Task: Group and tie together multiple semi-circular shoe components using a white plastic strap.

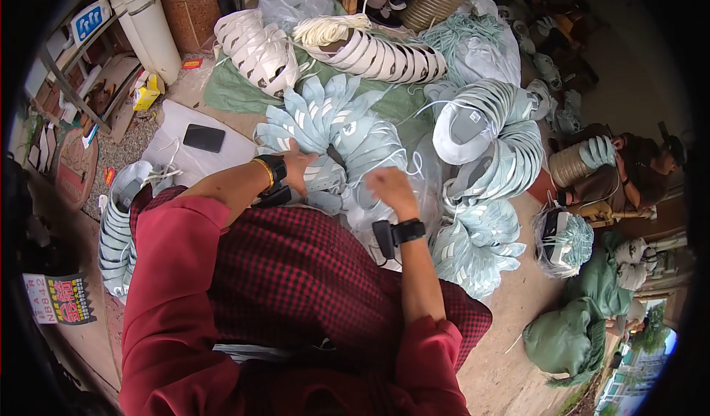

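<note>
Light blue shoe uppers (370,146) stand nested in a curved row before my lap. My left hand (297,168) is at the near left of this row, its fingers closed at the edge of a pale shoe upper (324,173) with eyelet holes. To its right, my right hand (392,190) is raised with its fingers bent together; what they pinch, if anything, is too small to make out. A thin white lace (417,166) loops just beyond the right hand. Both wrists wear black bands.
More nested blue uppers (510,146) stand at the right, and white ones (377,57) lie behind on green sacking. A phone (203,138) rests on a white sheet at left. A co-worker (643,168) sits at far right, above a green sack (566,338).
</note>
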`<state>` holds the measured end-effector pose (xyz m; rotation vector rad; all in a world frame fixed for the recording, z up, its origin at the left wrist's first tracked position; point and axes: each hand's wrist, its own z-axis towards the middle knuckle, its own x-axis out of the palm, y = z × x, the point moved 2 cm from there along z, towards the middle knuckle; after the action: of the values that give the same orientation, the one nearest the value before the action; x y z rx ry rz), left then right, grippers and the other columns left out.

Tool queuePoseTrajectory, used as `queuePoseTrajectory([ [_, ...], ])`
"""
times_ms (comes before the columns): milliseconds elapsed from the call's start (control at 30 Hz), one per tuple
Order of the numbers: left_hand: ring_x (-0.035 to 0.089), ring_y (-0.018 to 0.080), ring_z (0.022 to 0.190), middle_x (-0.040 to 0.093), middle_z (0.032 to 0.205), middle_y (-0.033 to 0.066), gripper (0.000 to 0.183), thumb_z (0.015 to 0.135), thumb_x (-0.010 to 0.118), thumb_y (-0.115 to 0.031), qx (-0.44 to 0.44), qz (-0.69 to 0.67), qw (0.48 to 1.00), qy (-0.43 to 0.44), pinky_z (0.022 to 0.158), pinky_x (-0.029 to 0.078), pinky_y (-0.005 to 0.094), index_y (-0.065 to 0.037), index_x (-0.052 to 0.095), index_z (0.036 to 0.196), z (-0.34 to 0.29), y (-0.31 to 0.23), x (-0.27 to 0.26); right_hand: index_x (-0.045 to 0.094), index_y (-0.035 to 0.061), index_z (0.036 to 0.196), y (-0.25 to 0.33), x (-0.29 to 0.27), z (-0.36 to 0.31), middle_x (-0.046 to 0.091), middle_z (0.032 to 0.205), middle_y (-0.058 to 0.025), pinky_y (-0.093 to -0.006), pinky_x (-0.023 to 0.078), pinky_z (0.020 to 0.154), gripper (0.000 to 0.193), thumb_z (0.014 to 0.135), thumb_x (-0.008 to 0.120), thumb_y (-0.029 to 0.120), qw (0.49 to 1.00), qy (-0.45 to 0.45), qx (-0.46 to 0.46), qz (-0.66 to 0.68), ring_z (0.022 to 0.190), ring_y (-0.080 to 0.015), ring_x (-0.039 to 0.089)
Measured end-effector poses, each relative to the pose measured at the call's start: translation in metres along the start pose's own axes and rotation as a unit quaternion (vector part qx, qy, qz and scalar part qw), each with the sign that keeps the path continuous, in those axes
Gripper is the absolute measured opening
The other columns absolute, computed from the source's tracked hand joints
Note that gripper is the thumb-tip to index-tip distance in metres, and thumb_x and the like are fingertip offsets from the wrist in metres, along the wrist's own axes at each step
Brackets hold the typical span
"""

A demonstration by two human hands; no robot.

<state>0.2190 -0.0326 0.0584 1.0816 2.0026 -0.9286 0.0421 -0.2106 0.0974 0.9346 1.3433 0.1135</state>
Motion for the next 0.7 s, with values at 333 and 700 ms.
queuePoseTrajectory([
  [333, 0.031, 0.0381, 0.129, 0.036, 0.135, 0.0271, 0.101, 0.058, 0.076, -0.039, -0.021, 0.009, 0.999, 0.045, 0.104, 0.031, 0.0363, -0.005, 0.026, 0.14, -0.001, -0.016, -0.026, 0.064, 0.0093, 0.077, -0.014, 0.063, -0.026, 0.064, 0.078, -0.0011, -0.0261, 0.043, 0.06, 0.036, 0.09, 0.045, 0.037, 0.88, -0.034, 0.14, 0.453, 0.077, -0.0093, 0.056],
  [700, 0.06, 0.0202, 0.088, 0.064, 0.097, 0.0104, 0.048, 0.08, 0.065, -0.031, 0.106, -0.346, 0.892, -0.27, 0.081, 0.047, 0.0306, -0.006, 0.055, 0.119, -0.122, -0.042, -0.164, 0.034, 0.0121, 0.055, 0.141, -0.125, -0.093, 0.032, 0.053, 0.0044, -0.0239, 0.021, 0.045, 0.035, 0.087, 0.046, 0.019, 0.791, -0.074, -0.149, 0.589, 0.046, -0.0059, 0.03],
])
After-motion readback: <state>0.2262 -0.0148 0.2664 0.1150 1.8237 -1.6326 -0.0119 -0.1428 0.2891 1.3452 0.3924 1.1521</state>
